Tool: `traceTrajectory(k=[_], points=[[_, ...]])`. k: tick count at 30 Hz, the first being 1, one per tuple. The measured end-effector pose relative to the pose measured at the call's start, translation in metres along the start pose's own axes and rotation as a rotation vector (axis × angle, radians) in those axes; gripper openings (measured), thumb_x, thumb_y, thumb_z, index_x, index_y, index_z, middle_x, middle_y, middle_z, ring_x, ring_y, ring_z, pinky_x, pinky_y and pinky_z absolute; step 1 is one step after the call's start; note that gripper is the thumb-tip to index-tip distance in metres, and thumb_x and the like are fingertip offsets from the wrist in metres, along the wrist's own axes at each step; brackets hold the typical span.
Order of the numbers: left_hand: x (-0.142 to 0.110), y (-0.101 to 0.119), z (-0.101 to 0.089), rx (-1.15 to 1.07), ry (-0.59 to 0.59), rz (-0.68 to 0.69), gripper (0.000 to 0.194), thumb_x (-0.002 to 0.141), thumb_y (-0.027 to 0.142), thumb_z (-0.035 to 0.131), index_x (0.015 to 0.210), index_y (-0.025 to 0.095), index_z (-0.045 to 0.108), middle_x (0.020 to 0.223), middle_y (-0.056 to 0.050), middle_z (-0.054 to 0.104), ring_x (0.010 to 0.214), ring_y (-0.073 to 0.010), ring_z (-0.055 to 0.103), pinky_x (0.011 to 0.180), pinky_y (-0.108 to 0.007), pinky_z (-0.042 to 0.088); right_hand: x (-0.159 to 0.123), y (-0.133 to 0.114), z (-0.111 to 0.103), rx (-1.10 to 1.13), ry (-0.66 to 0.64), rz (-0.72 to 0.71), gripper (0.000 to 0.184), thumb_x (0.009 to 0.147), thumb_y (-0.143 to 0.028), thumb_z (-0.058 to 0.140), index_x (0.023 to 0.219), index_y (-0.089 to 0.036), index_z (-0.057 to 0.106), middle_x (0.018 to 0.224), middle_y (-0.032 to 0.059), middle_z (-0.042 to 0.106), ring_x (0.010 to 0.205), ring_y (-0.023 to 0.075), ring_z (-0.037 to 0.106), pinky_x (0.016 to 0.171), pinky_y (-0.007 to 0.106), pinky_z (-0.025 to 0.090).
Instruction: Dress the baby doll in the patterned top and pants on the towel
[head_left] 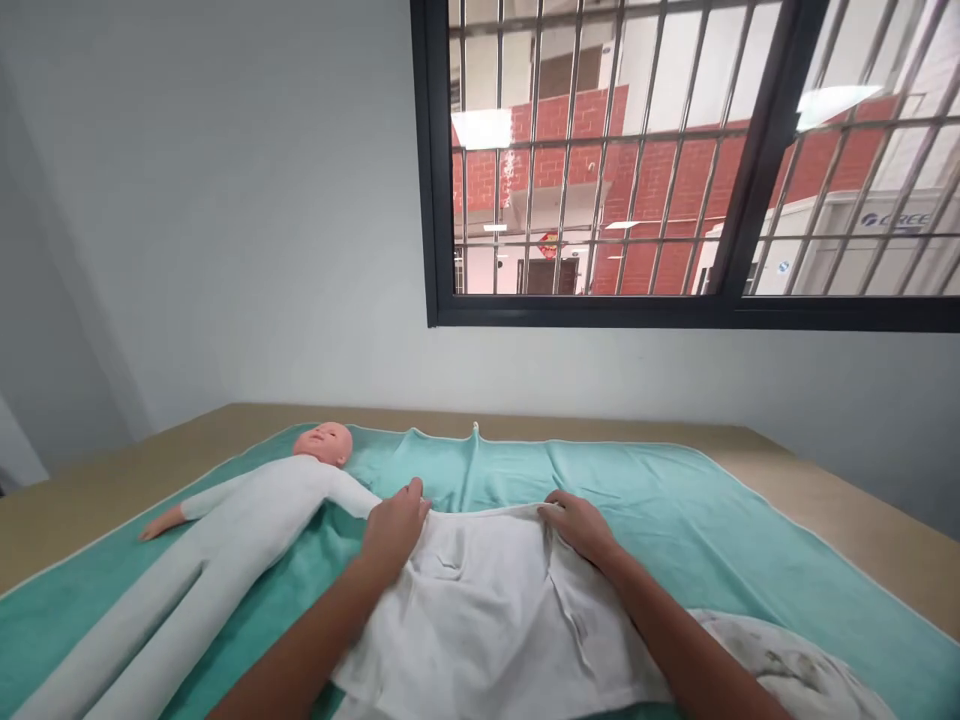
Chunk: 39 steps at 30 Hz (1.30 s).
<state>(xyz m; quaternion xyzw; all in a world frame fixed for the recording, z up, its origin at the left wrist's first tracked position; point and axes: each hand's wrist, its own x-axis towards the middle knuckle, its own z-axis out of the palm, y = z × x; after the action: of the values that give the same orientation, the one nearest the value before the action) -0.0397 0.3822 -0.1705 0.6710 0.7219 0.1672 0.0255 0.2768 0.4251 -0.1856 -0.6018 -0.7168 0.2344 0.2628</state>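
A white cloth (487, 600) lies spread on a teal towel (675, 510) that covers the table. My left hand (394, 530) rests flat on the cloth's far left corner, fingers stretched out. At the cloth's far edge my right hand (579, 525) lies with fingers curled on the fabric; I cannot see whether it grips the cloth. A baby doll (247, 520) in a white suit lies on its back just left of my left hand, head toward the wall, one of its arms next to my fingers.
The tan table (847, 500) meets a grey wall with a barred window (675, 160). A patterned white fabric (787, 660) lies at the lower right beside my right forearm.
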Motion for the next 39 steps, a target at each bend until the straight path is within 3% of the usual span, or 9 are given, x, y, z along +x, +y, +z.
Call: traceTrajectory(k=[5,10,16,19,22,27,31,35,39], points=[[-0.010,0.002,0.019,0.170,0.191,0.181,0.027,0.096,0.027,0.032,0.105,0.018,0.055,0.103,-0.011,0.061,0.097,-0.0252,0.056,0.079,-0.034,0.037,0.002,0.016,0.006,0.082,-0.024,-0.046,0.031,0.081,-0.044,0.052,0.099,-0.023,0.064,0.098,0.0021,0.067,0.091,0.0197,0.059,0.082,0.029,0.041],[-0.035,0.013,0.000,-0.048,0.269,0.383,0.025,0.094,0.021,0.034,0.097,0.019,0.059,0.103,-0.009,0.063,0.095,-0.0238,0.055,0.084,-0.037,0.038,-0.019,0.038,-0.016,0.131,0.066,-0.076,0.042,0.089,-0.048,0.035,0.103,-0.018,0.060,0.106,0.0056,0.064,0.096,0.0185,0.059,0.086,0.028,0.043],[-0.115,0.054,-0.011,-0.432,0.050,0.577,0.023,0.089,0.033,0.050,0.108,0.026,0.062,0.120,-0.007,0.062,0.115,-0.0268,0.053,0.098,-0.043,0.039,-0.071,0.090,-0.067,-0.005,0.264,0.006,0.036,0.080,-0.043,0.049,0.099,-0.013,0.059,0.108,0.0145,0.060,0.100,0.0263,0.055,0.092,0.036,0.038],[-0.147,0.068,-0.011,-0.363,-0.104,0.741,0.049,0.079,0.046,0.064,0.125,0.031,0.053,0.142,-0.006,0.046,0.133,-0.0319,0.035,0.110,-0.052,0.025,-0.084,0.093,-0.076,-0.033,0.333,0.028,0.034,0.082,-0.042,0.046,0.098,-0.015,0.059,0.105,0.0137,0.061,0.094,0.0254,0.057,0.086,0.035,0.040],[-0.161,0.073,-0.012,-0.261,-0.169,0.842,0.062,0.069,0.044,0.076,0.123,0.030,0.051,0.143,-0.005,0.044,0.132,-0.0312,0.035,0.110,-0.051,0.026,-0.092,0.073,-0.065,0.017,0.212,-0.010,0.038,0.086,-0.050,0.040,0.084,-0.018,0.061,0.084,0.0056,0.065,0.076,0.0200,0.058,0.072,0.030,0.042],[-0.163,0.074,-0.011,-0.119,-0.045,0.800,0.004,0.087,0.023,0.055,0.088,0.023,0.058,0.106,-0.002,0.063,0.097,-0.0210,0.056,0.082,-0.035,0.044,-0.106,0.040,-0.045,0.001,0.022,-0.073,0.034,0.075,-0.054,0.058,0.078,-0.021,0.063,0.073,0.0001,0.063,0.071,0.0171,0.054,0.065,0.026,0.037],[-0.166,0.077,-0.012,-0.083,-0.008,0.759,0.019,0.093,0.026,0.042,0.086,0.022,0.059,0.084,-0.002,0.064,0.077,-0.0186,0.059,0.065,-0.029,0.042,-0.115,0.035,-0.057,0.247,0.015,-0.025,0.035,0.074,-0.054,0.058,0.085,-0.021,0.061,0.072,-0.0004,0.060,0.068,0.0156,0.053,0.061,0.024,0.037],[-0.174,0.082,-0.005,-0.138,-0.138,0.805,0.014,0.088,0.027,0.051,0.090,0.024,0.064,0.084,-0.001,0.069,0.074,-0.0183,0.064,0.059,-0.026,0.038,-0.120,0.041,-0.074,0.562,-0.126,0.043,0.040,0.075,-0.055,0.057,0.098,-0.022,0.057,0.080,0.0001,0.064,0.069,0.0160,0.056,0.060,0.024,0.040],[-0.180,0.083,-0.003,-0.328,-0.337,0.729,0.016,0.079,0.038,0.063,0.081,0.024,0.071,0.076,0.000,0.070,0.070,-0.0186,0.063,0.060,-0.026,0.039,-0.120,0.052,-0.077,0.371,-0.179,0.092,0.038,0.072,-0.045,0.060,0.100,-0.021,0.061,0.079,0.0011,0.065,0.071,0.0175,0.058,0.064,0.025,0.041]])
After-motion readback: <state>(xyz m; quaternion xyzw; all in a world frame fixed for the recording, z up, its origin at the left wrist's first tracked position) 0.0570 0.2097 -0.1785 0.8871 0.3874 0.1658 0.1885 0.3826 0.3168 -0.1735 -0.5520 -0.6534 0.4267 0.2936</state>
